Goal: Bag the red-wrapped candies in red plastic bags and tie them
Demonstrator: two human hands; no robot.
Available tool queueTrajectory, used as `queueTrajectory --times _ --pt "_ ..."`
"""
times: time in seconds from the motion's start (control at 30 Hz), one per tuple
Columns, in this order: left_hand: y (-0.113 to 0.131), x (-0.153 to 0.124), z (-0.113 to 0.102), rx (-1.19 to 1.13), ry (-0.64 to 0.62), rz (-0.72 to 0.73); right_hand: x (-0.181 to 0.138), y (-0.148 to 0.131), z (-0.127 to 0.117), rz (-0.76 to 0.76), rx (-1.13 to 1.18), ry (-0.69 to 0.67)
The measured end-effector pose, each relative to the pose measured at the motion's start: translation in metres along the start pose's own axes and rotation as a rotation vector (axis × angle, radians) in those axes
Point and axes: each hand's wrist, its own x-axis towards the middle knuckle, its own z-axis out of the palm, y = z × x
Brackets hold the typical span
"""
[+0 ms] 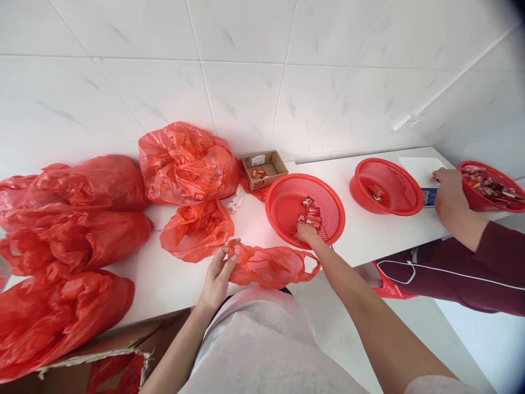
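My left hand [217, 276] pinches the edge of a small red plastic bag [270, 265] that lies on the white counter [369, 235] in front of me. My right hand [305, 231] reaches into a red mesh basket [283, 200] and closes on small red packets [311, 216] lying in it.
Several stuffed red plastic bags [186, 161] crowd the counter's left side. A small cardboard box [264, 168] stands against the tiled wall. To the right, another person's hand [449, 189] works between a second red basket [388, 186] and a red bowl of packets [492, 186]. An open carton [102, 355] sits below.
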Motion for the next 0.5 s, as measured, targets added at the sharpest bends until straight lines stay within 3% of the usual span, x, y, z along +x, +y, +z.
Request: queueTrajectory --times 0.13,0.23,0.33,0.4,0.5 --pt "0.0 0.003 0.0 -0.018 0.062 -0.025 -0.013 -0.01 -0.019 -0.082 0.143 0.07" --pt "-0.001 0.004 0.001 -0.026 0.039 -0.03 -0.044 -0.027 -0.025 -0.289 0.447 0.11" --pt "0.0 0.005 0.003 -0.029 0.012 -0.036 -0.079 -0.048 -0.007 -0.572 0.759 -0.17" --pt "0.001 0.006 0.004 -0.032 0.002 -0.03 -0.094 -0.059 0.014 -0.591 0.634 -0.3" --pt "0.002 0.007 0.003 -0.035 0.003 -0.025 -0.1 -0.063 0.032 -0.447 0.404 -0.138"
